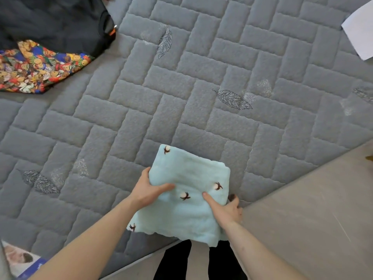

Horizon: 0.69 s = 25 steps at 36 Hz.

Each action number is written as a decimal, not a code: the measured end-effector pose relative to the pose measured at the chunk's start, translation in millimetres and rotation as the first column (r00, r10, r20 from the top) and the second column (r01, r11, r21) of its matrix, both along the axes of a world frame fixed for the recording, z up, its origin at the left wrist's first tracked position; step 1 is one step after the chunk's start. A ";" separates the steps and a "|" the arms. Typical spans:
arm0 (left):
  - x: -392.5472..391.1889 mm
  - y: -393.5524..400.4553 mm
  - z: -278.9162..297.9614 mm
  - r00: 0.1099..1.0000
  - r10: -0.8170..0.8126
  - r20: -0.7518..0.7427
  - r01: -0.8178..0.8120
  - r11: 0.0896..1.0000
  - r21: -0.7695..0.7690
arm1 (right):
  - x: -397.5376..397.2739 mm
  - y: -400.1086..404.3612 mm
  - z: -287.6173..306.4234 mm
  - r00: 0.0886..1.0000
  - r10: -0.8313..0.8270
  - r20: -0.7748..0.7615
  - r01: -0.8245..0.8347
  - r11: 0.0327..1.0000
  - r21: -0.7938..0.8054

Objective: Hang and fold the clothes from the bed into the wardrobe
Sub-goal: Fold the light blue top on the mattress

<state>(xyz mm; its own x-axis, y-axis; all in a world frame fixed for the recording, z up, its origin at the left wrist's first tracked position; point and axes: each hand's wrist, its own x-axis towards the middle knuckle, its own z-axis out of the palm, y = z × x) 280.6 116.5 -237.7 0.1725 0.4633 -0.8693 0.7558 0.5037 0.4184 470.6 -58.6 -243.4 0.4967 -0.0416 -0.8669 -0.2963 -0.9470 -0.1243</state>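
Hands meet on a folded light-blue fleece cloth (187, 178) at the near edge of the bed (201, 87), both arms reaching in from the bottom of the view. The left hand (148, 188) holds the cloth's left side: its thumb lies on top, pointing toward the middle, while its fingers go under the folded edge and are hidden. The right hand (226, 211) grips the cloth's right lower part, thumb pressed on the top surface and fingers curled round the edge beneath; 1 dark-painted fingertip shows past the cloth's right border. So the cloth sits between the 2 hands, its far end resting on the grey quilted bed cover and its near, wavy hem hanging over the bed edge above the person's black trouser legs (201, 263). Small white-and-brown cotton-boll motifs dot the cloth; 2 of them lie just between the thumbs.

Well apart, at the far left corner of the bed, lies a dark garment (50, 19) with a small orange tab, and touching its near edge a colourful patterned fabric (34, 67). A white sheet (361, 31) pokes in at the far right. A printed package (18, 259) shows at the lower left corner. Grey floor (312, 219) runs along the right.
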 end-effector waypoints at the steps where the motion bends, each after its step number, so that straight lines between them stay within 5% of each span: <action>1: -2.2 0.5 -2.0 1.000 0.007 -0.019 -0.008 0.999 -0.051 | 0.7 1.6 -1.2 1.000 0.001 0.001 0.000 0.999 -0.044; 6: -15.4 -2.9 -2.1 1.000 -0.010 0.016 0.013 0.982 -0.190 | -1.5 10.1 4.5 0.975 -0.141 -0.171 0.138 0.990 -0.033; 9: -22.7 -7.2 4.6 0.986 0.164 0.003 -0.159 0.959 -0.236 | 4.1 4.4 5.2 0.921 -0.239 -0.308 0.275 0.958 0.078; 16: -30.0 -17.3 13.2 0.860 0.449 0.242 -0.309 0.836 -0.453 | 30.2 6.3 13.8 0.680 -0.252 -0.689 0.535 0.813 0.230; 20: -22.6 -19.8 5.2 0.822 0.549 0.150 -0.462 0.797 -0.388 | 37.1 19.6 9.8 0.730 -0.327 -0.600 0.552 0.799 0.236; 25: -26.5 -28.4 -2.2 0.867 0.496 -0.038 -0.498 0.863 -0.090 | 29.3 31.1 5.4 0.927 -0.295 -0.233 0.353 0.895 0.271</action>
<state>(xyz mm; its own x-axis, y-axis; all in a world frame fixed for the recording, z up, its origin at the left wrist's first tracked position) 254.1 88.1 -239.9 -0.0711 0.4010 -0.9133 0.4000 0.8502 0.3422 499.9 -27.5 -238.0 0.3337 0.1051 -0.9368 -0.6253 -0.7190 -0.3034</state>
